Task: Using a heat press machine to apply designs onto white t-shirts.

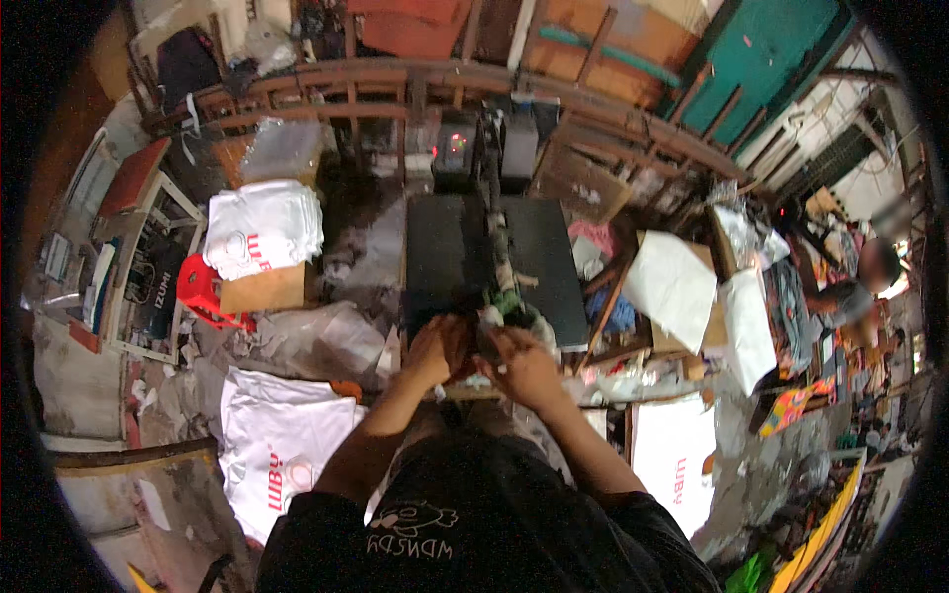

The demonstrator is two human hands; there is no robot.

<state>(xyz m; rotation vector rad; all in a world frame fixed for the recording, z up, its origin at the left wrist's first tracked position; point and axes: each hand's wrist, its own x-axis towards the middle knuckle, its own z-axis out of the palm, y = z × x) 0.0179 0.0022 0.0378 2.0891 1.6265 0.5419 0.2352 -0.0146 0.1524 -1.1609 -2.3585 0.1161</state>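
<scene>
A heat press with a wide black platen [440, 237] stands in front of me, its long dark lever [491, 188] running down the middle toward me. Green and pale cloth [506, 301] is wrapped about the lever's near end. My right hand [526, 368] is closed at that wrapped end, fingers bent inward. Just left of it, my left hand [438, 351] is curled at the platen's front edge; its fingertips sink into dark shadow, so what they hold is hidden.
Folded white printed shirts [262, 232] lie on cardboard above a red stool [203, 292]. More white shirts [287, 445] are near left; a white printed piece [672, 465] lies near right. White sheets [672, 287] rest farther right. Another person [850, 296] is at far right.
</scene>
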